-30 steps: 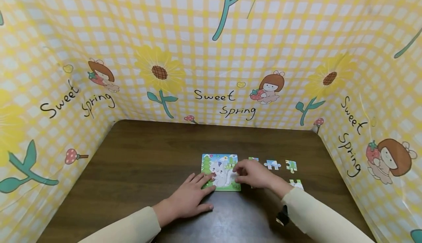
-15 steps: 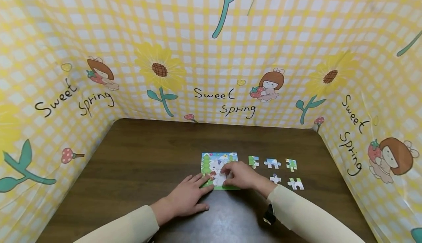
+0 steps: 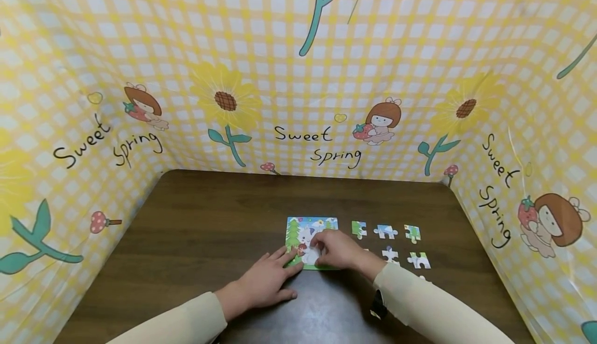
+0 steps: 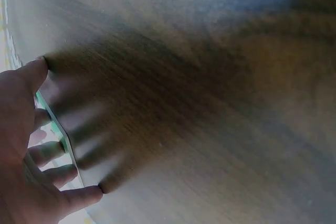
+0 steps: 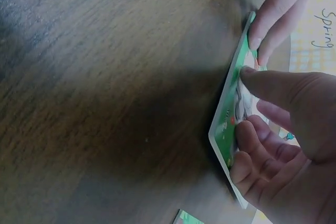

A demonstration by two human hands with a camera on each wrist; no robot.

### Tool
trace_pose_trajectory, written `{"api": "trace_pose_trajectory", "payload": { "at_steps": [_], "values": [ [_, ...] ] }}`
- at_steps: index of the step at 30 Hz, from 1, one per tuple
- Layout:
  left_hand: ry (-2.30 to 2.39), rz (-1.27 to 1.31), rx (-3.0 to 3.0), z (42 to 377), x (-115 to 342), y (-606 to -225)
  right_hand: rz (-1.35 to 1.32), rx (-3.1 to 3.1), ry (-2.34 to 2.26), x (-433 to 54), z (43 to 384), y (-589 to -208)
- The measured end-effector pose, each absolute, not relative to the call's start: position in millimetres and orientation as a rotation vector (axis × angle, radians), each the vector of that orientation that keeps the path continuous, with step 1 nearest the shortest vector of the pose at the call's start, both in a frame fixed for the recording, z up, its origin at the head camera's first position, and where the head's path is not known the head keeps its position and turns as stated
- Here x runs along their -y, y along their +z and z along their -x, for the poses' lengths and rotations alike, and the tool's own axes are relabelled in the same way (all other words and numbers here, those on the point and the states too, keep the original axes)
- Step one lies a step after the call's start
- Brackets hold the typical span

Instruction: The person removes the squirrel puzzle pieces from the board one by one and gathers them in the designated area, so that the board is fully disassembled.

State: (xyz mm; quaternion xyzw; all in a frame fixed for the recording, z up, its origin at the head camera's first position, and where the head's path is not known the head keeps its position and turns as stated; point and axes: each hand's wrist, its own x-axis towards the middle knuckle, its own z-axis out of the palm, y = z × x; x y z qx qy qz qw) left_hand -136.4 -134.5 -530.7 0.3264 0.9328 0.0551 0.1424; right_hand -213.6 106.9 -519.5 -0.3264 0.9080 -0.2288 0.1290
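Note:
A picture puzzle (image 3: 293, 227) with a white kitten, trees and a green border lies flat on the table. My left hand (image 3: 266, 282), fingers spread and straight, rests with its fingertips on the puzzle's left part and on the table. In the left wrist view the fingers of that hand (image 4: 26, 140) reach the board's edge. Over the puzzle's middle is my right hand (image 3: 338, 248), its thumb and fingertips touching the picture with the fingers bent. In the right wrist view the right hand (image 5: 294, 135) covers part of the kitten; whether a puzzle piece sits between its fingertips is hidden.
Several loose jigsaw pieces lie right of the puzzle, among them a tree piece (image 3: 359, 228), a sky piece (image 3: 385, 231) and a white-green piece (image 3: 418, 260). The right forearm partly covers others. A yellow checked cloth (image 3: 298, 90) walls the wooden table (image 3: 210, 214) behind and at both sides.
My right hand has moved left from the puzzle's right edge to its middle, uncovering loose pieces at the right. The left hand has stayed nearly in place.

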Motion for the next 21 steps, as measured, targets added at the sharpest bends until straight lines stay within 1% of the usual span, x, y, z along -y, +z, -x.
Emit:
{"api": "trace_pose_trajectory", "payload": {
  "at_steps": [21],
  "values": [
    [0.151, -0.947, -2.702, 134.0, 134.3, -533.2, 0.995, -2.681, -0.611, -104.1, 213.0, -520.2]
  ]
}}
